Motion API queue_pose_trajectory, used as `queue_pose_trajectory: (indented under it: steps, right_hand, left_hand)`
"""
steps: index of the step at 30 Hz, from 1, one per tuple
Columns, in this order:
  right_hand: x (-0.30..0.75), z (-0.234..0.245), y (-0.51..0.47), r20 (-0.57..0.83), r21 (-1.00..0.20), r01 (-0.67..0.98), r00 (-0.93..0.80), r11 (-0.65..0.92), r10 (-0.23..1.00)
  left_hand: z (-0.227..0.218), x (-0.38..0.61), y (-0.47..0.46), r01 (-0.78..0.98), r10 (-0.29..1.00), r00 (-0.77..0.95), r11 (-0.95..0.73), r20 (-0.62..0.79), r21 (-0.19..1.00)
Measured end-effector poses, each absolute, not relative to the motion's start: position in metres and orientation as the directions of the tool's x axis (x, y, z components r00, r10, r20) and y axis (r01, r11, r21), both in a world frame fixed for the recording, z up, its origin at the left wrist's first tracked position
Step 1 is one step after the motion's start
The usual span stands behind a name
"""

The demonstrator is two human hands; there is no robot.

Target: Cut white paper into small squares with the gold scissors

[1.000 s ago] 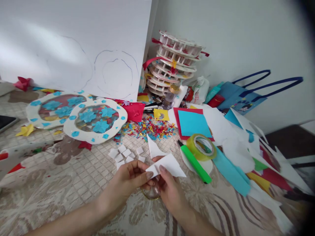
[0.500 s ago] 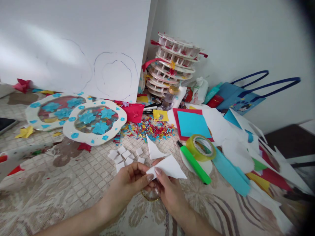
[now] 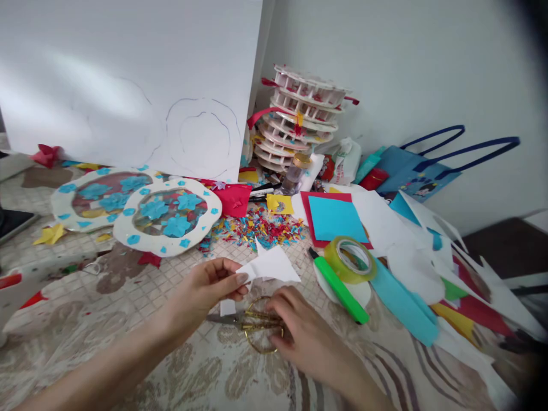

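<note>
My left hand [image 3: 214, 282] is closed, pinching a folded piece of white paper [image 3: 274, 265] between thumb and fingers above the table. Gold-handled scissors [image 3: 244, 321] lie below it, blades pointing left. At their handle loops, my right hand [image 3: 302, 328] has its fingers and thumb curled around the right side. A small white paper square [image 3: 228, 308] shows beside the blades; my left hand covers the other squares. Behind the held paper, the tip of a white scrap sticks up.
Colourful paper shreds [image 3: 261, 225] lie behind the hands. To the right are a green cutter [image 3: 342, 291], a tape roll [image 3: 353, 260], blue paper [image 3: 336, 218] and white scraps. White rings with blue flowers [image 3: 169, 245] sit left; a tiered white model [image 3: 299, 120] stands behind.
My right hand has let go of the white paper and moved down to the scissors. My left hand has moved slightly left and up, keeping the paper.
</note>
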State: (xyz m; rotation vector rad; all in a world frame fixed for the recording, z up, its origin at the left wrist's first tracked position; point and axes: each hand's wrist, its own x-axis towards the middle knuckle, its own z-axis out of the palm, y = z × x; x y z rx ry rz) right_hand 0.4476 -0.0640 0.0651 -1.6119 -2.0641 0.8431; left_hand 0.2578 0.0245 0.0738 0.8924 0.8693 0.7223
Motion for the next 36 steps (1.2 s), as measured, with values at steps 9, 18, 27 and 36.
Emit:
queue_pose_trajectory:
  steps: [9,18,27,36]
  right_hand:
    - [0.441,0.058,-0.071,-0.125,-0.541,0.809,-0.347,0.23,0.929]
    - [0.443,0.062,-0.069,-0.225,-0.926,0.357,-0.262,-0.122,0.939]
    - [0.429,0.05,-0.081,-0.273,-0.957,0.177,-0.27,-0.231,0.923]
    - [0.421,0.047,-0.074,-0.205,-0.971,0.175,-0.251,-0.164,0.946]
  left_hand:
    - [0.084,0.243,0.039,-0.233,0.853,0.442,0.409,-0.278,0.882]
    - [0.092,0.231,0.053,-0.334,0.902,0.35,0.373,-0.254,0.865]
    - [0.088,0.237,0.047,-0.265,0.874,0.413,0.385,-0.256,0.884]
    - [0.084,0.248,0.032,-0.109,0.806,0.517,0.396,-0.288,0.912]
